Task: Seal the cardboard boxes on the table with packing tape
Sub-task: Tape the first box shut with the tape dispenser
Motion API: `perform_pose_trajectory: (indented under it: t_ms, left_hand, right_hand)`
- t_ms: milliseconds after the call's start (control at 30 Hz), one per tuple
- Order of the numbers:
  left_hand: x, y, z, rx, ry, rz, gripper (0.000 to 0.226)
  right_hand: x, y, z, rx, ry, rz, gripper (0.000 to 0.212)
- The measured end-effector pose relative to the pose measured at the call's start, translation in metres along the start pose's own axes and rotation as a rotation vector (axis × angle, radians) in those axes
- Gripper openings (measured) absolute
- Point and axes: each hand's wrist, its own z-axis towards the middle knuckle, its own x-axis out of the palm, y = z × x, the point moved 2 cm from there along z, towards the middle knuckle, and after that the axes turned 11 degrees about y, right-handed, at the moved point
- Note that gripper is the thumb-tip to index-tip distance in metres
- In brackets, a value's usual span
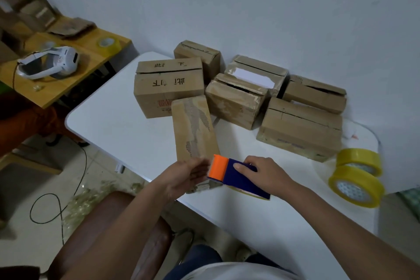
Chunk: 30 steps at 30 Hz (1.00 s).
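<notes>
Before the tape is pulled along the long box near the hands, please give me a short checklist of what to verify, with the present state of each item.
1. Right hand grips the tape dispenser: ok.
2. Left hand steadies the long box: cannot tell, blurred.
3. Dispenser at the box's near end: ok.
4. Tape already stuck to the box: cannot tell.
5. Spare tape rolls on the table: ok.

— We found the room dim and flat, with a bluish cast on the wall (250, 7); shadows under the boxes (300, 129) were soft.

— We saw no glare. The left hand (186, 175) was motion-blurred, the table (118, 125) edges bowed, and the corners went dark and soft.
</notes>
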Motion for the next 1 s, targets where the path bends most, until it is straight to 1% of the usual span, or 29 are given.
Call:
perform_pose_trajectory:
  t_ms: [133, 200, 267, 367, 467, 633, 800, 900, 1000]
  left_hand:
    - [0.003, -0.003, 0.002, -0.007, 0.046, -0.026, 0.028]
    - [0.005, -0.004, 0.003, -0.004, 0.04, -0.056, 0.021]
    - [0.007, -0.003, 0.004, -0.002, 0.023, -0.073, 0.019]
    - [0.01, -0.001, 0.006, -0.03, 0.013, -0.086, 0.017]
    - [0.011, -0.003, 0.005, -0.074, 0.044, -0.112, 0.013]
    - [0.01, -0.005, 0.003, -0.108, 0.107, -0.048, 0.013]
    - [0.011, -0.003, 0.005, -0.061, 0.094, 0.02, 0.017]
    - [0.01, -0.003, 0.002, -0.06, 0.106, -0.017, 0.019]
    - [0.007, -0.002, -0.003, -0.05, 0.178, -0.046, 0.027]
  right_hand:
    - [-0.002, 0.0, 0.002, -0.003, 0.005, -0.001, 0.038]
    - [-0.005, 0.003, 0.002, -0.007, 0.001, 0.005, 0.038]
    - [-0.008, 0.006, 0.002, -0.02, 0.001, 0.015, 0.038]
    - [-0.01, 0.008, 0.002, -0.034, 0.01, 0.028, 0.038]
    - [-0.012, 0.007, 0.0, -0.041, 0.02, 0.024, 0.037]
    - [-0.012, 0.003, -0.002, -0.03, 0.054, 0.042, 0.038]
    - [-0.012, 0.007, -0.001, -0.035, 0.072, 0.036, 0.039]
    - [-0.013, 0.007, -0.002, -0.039, 0.066, 0.027, 0.039]
    - [-0.015, 0.004, -0.005, -0.048, 0.057, 0.045, 0.038]
